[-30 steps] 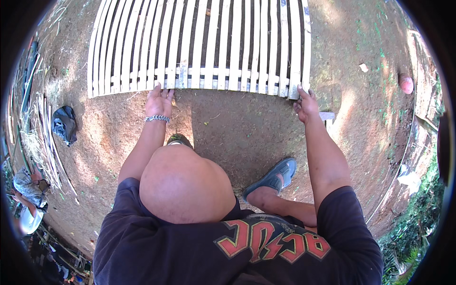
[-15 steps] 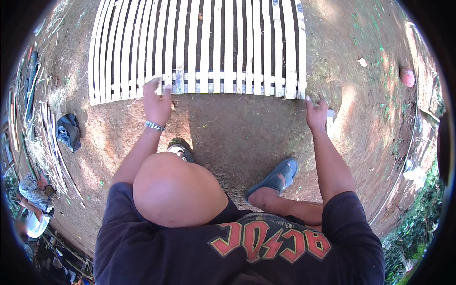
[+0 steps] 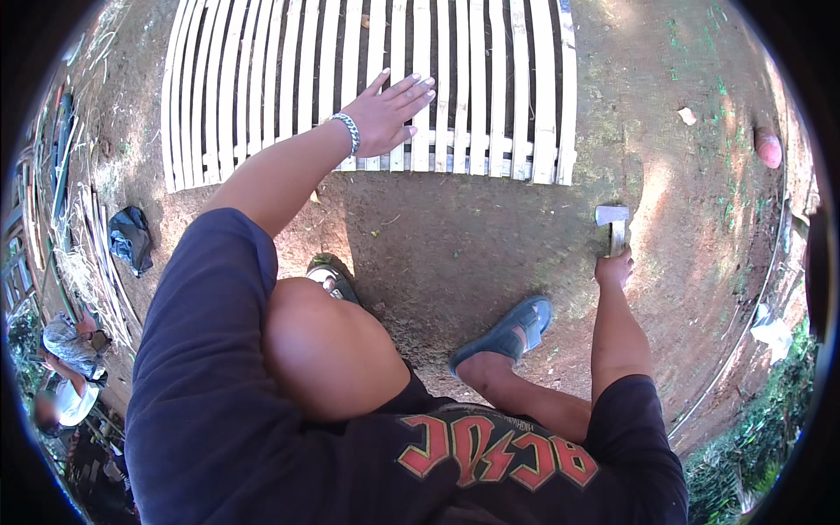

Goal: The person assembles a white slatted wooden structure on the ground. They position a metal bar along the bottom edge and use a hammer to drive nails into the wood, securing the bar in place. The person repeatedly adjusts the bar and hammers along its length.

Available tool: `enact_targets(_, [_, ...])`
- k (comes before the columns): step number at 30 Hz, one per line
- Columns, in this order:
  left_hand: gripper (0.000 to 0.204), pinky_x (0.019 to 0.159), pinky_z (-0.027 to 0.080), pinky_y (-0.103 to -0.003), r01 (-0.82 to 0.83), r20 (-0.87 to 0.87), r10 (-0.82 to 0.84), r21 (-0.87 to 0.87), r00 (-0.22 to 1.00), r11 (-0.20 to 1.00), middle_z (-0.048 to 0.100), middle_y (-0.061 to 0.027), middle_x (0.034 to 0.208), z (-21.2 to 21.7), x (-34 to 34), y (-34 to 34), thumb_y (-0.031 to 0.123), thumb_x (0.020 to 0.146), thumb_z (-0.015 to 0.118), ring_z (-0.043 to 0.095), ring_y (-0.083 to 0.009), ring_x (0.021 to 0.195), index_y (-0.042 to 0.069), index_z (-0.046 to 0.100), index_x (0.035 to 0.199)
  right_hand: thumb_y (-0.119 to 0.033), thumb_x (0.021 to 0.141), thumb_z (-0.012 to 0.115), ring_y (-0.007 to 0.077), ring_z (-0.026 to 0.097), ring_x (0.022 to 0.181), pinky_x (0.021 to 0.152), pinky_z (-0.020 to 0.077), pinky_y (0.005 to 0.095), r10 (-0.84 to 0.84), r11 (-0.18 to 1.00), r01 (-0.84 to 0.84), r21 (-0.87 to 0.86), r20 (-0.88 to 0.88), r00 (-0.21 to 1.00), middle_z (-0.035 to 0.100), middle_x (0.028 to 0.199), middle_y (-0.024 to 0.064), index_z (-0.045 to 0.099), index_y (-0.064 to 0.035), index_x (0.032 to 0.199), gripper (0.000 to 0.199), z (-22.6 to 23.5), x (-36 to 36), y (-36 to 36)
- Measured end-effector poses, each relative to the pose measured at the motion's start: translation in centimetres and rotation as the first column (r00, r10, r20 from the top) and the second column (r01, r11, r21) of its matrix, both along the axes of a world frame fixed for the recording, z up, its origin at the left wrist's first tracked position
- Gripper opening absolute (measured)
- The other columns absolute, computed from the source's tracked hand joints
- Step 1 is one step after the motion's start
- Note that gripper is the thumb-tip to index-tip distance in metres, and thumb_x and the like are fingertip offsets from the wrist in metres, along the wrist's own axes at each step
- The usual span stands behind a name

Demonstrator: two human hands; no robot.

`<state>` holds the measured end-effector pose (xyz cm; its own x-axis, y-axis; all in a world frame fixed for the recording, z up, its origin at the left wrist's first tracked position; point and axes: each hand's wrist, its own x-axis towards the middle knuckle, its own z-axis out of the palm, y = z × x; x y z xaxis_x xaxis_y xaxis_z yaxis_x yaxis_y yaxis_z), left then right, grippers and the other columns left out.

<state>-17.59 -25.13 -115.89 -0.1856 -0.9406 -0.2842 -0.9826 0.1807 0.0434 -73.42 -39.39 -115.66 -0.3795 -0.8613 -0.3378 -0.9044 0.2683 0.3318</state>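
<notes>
My left hand (image 3: 387,114), a chain bracelet on its wrist, is spread flat over the near part of a panel of pale slats (image 3: 289,96). Whether its palm presses on the slats or hovers just above, I cannot tell. Off the panel's near right corner, my right hand (image 3: 616,268) is closed round the handle of a small hatchet (image 3: 615,216). Its metal head points away from me, and its handle is partly hidden in my fist. Crosspieces (image 3: 446,163) run under the slats along the near edge.
My feet, in a dark green sandal (image 3: 512,332) and another shoe (image 3: 332,276), stand on bare soil before the panel. A dark plastic bag (image 3: 130,238) and long strips (image 3: 109,254) lie at left, with people (image 3: 74,376) beyond. A reddish round object (image 3: 767,147) lies far right.
My left hand has moved right across the panel and flattened out. My right hand has left the panel's corner, drawn back toward me and taken hold of the hatchet.
</notes>
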Motion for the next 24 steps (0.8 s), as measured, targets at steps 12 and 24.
enact_targets(12, [0.065, 0.132, 0.005, -0.048, -0.032, -0.02, 0.034, 0.062, 0.999, 0.998, 0.012, -0.0009, 0.175, -0.1, -0.1, -0.2, 0.042, 0.108, 0.032, 0.007, -0.0173, 0.161, 0.016, 0.018, 0.166, -0.021, 0.088, 0.06, 0.0455, 0.064, 0.104, 0.093, 0.0505, 0.0508, 0.106, 0.994, -0.09, -0.061, 0.349, 0.931, 0.063, 0.114, 0.0262, 0.048, -0.0029, 0.136, 0.052, 2.9, -1.0, 3.2])
enact_targets(24, [0.062, 0.132, 0.002, -0.046, -0.043, 0.044, 0.043, 0.019, 0.998, 0.999, 0.015, 0.0028, 0.174, -0.1, 0.4, -0.4, 0.037, 0.109, 0.035, 0.011, -0.0148, 0.16, 0.018, 0.019, 0.166, -0.012, 0.1, 0.057, 0.0353, 0.069, 0.102, 0.086, 0.0572, 0.0455, 0.035, 0.68, -0.65, 0.339, 0.871, 0.49, 0.06, 0.13, 0.0269, 0.04, -0.0052, 0.154, 0.057, 12.8, 23.8, 7.5])
